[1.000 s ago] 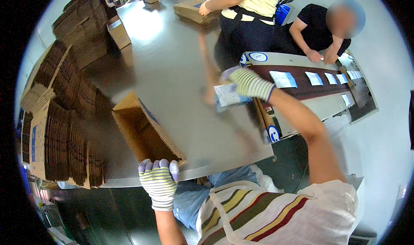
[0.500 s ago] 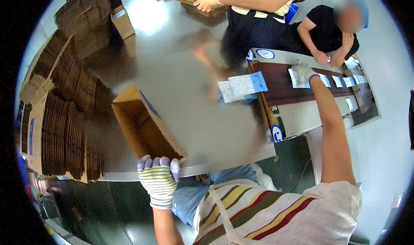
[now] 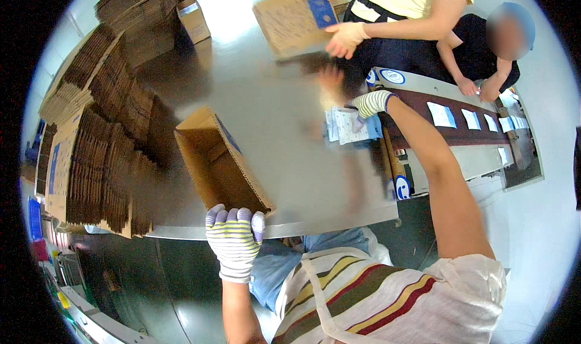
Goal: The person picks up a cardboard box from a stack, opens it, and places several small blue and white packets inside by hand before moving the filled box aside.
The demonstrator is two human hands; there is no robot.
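Observation:
My left hand (image 3: 235, 241), in a striped glove, has its fingers hooked over the near rim of an open cardboard box (image 3: 209, 156). The box stands tilted away on the metal table, and its dark inside shows no contents. My right hand (image 3: 373, 106), in a matching glove, is closed on a small pile of white and blue packets (image 3: 353, 129) at the end of the conveyor belt. Fingers and thumb lie across the top of the pile; how many packets they grip is hidden.
Flattened cardboard boxes (image 3: 100, 168) stand in tall stacks at the left. More packets (image 3: 442, 115) lie along the dark belt (image 3: 413, 115). Across the table a gloved co-worker (image 3: 417, 32) handles a closed carton (image 3: 293, 20). Another person (image 3: 478, 59) sits by the belt.
My right hand has come left from the belt to the packet pile, and the packet under it has left its spot. The co-worker's carton is raised and turned. My left hand keeps its hold.

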